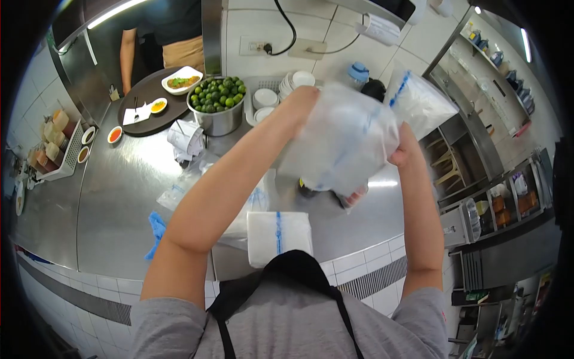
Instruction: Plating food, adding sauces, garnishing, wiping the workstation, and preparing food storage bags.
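Note:
Between my two raised hands is a translucent plastic bag (343,139) with blue marking, blurred by motion. My left hand (307,101) is at its upper left edge, the fingers mostly hidden by the bag. Gripping its right edge is my right hand (400,148), fingers closed. Behind that hand stands a pack of clear plastic bags (423,101) with a blue stripe. Dark items, partly covered, lie below the held bag. A white stack with a blue stripe (279,233) rests at the counter's near edge, beside loose plastic bags (258,197).
A metal pot of green citrus fruit (216,107) stands beside a round dark tray (148,123) with dishes. White bowls (265,98), crumpled papers (186,137), a blue cloth (157,233) and a basket of sauce bottles (67,157) are on the steel counter. A person (179,36) stands beyond the tray.

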The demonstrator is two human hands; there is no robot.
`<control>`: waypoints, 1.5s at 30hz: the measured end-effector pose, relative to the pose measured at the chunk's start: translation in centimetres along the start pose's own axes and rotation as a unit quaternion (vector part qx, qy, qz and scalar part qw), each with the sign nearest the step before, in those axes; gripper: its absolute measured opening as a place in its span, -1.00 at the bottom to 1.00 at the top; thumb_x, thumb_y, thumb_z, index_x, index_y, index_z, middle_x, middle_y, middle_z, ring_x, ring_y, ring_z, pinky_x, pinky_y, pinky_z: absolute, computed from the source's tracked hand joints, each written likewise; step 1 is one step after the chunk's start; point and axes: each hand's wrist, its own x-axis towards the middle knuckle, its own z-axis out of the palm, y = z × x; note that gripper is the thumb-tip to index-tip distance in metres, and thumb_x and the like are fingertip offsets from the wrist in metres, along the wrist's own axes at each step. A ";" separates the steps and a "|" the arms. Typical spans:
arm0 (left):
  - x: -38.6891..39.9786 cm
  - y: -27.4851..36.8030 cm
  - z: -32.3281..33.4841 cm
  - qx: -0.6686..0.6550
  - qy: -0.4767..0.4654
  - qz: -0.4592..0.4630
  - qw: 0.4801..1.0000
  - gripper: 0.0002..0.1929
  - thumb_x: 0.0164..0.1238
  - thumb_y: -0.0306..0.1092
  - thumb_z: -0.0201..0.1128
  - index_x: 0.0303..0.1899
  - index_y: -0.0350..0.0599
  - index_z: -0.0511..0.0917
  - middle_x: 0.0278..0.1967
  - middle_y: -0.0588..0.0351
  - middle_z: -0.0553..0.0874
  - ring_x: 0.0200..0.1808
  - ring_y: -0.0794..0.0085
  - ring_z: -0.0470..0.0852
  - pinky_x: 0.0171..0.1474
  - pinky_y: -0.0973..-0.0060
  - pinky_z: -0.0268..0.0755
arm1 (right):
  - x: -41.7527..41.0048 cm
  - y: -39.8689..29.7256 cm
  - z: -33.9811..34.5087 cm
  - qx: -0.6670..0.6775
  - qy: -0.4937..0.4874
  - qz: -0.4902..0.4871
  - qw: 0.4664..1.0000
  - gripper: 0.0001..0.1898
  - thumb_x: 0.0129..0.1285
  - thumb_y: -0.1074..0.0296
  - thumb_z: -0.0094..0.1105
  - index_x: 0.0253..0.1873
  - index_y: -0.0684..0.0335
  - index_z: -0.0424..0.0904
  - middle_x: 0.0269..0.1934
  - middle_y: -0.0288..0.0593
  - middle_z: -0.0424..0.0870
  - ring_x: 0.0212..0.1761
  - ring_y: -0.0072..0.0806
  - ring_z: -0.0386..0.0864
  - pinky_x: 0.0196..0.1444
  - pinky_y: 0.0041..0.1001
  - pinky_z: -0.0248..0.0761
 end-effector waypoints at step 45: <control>7.1 -10.0 -12.7 0.406 0.191 0.272 0.852 -0.79 0.08 -0.36 0.20 -0.26 -0.22 0.64 -0.35 -0.12 0.67 -0.31 0.15 0.67 -0.20 0.37 0.51 | -7.8 15.7 -4.6 -0.382 0.129 -0.119 0.907 -0.58 0.02 0.28 0.37 -0.01 0.24 0.52 -0.27 -0.08 0.65 -0.15 -0.32 0.60 -0.14 -0.38 0.44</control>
